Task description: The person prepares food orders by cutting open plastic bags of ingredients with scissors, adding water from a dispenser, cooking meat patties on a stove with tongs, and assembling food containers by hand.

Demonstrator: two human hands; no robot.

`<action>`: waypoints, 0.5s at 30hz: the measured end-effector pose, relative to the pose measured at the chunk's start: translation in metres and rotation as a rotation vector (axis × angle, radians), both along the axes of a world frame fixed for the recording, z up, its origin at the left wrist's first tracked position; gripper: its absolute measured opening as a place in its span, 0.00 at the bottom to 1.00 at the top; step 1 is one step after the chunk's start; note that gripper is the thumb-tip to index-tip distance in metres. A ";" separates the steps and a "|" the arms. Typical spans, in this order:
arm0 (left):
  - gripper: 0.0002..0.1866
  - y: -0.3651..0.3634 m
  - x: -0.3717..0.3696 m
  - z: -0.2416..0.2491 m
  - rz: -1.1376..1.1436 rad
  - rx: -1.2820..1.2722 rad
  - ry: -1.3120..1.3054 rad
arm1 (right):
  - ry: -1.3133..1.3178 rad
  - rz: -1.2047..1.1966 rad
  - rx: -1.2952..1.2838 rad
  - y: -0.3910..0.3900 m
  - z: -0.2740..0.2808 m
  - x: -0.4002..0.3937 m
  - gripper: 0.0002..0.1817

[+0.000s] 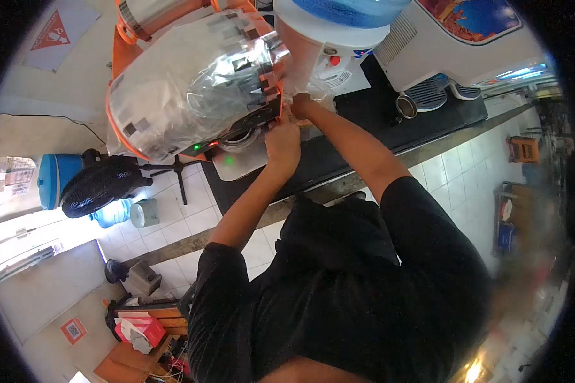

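Observation:
A cup sealing machine point(262, 115) with orange edges stands on the black counter, draped in a crinkled clear plastic cover point(191, 83). Green and red lights glow along its front, above a round metal ring point(239, 142). My left hand point(283, 142) is closed at the machine's right front corner, its fingertips hidden from me. Just beyond it, my right hand point(305, 106) is curled beside the same corner, close to some clear plastic point(321, 96). Whatever lies in the fingers of either hand is too small or hidden to make out.
Right of the machine stands a white water dispenser point(338, 57) with a blue bottle on top. A white machine with a drip tray point(426, 92) and a round metal cup point(406, 106) are farther right. A black fan point(105, 185) stands at the left.

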State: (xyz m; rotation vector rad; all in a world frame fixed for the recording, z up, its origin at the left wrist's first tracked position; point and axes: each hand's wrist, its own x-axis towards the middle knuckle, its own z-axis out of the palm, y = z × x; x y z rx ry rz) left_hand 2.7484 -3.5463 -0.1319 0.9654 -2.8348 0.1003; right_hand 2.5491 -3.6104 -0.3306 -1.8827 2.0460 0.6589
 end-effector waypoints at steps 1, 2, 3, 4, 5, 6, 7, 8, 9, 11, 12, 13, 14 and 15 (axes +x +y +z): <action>0.31 0.002 -0.001 0.009 0.029 0.015 -0.027 | 0.002 -0.004 -0.001 0.001 0.015 0.005 0.18; 0.31 0.004 -0.002 0.015 0.061 0.028 -0.052 | 0.034 0.027 0.148 0.001 0.045 0.014 0.19; 0.31 0.004 -0.001 0.015 0.060 0.024 -0.051 | 0.065 0.057 0.295 -0.001 0.050 0.014 0.20; 0.32 0.003 0.000 0.013 0.028 0.052 -0.076 | 0.065 0.055 0.288 0.004 0.047 0.012 0.20; 0.32 0.000 0.001 0.012 -0.002 0.076 -0.101 | 0.051 0.041 0.255 0.005 0.049 0.010 0.20; 0.32 -0.001 0.002 0.013 -0.004 0.062 -0.101 | 0.035 0.023 0.215 0.000 0.043 0.007 0.19; 0.33 0.000 0.001 0.014 0.003 0.108 -0.053 | 0.010 -0.001 0.165 -0.004 0.038 0.005 0.19; 0.33 0.000 0.001 0.014 0.010 0.156 -0.006 | -0.007 -0.022 0.135 -0.009 0.031 0.004 0.19; 0.33 -0.001 0.002 0.010 0.007 0.148 -0.011 | -0.021 -0.034 0.113 -0.010 0.028 0.003 0.18; 0.36 -0.003 0.003 0.001 -0.035 0.098 0.181 | -0.042 -0.062 0.077 -0.010 0.021 0.001 0.17; 0.36 -0.003 0.001 0.005 -0.039 0.096 0.180 | -0.049 -0.070 0.062 -0.008 0.021 0.000 0.17; 0.35 -0.001 0.000 0.009 -0.033 0.104 0.199 | -0.058 -0.082 0.048 -0.005 0.021 -0.002 0.16; 0.35 0.001 -0.002 0.013 -0.025 0.112 0.220 | -0.065 -0.086 0.037 -0.001 0.021 -0.002 0.16; 0.35 0.002 -0.004 0.024 -0.025 0.115 0.219 | -0.075 -0.092 0.027 0.003 0.022 -0.002 0.16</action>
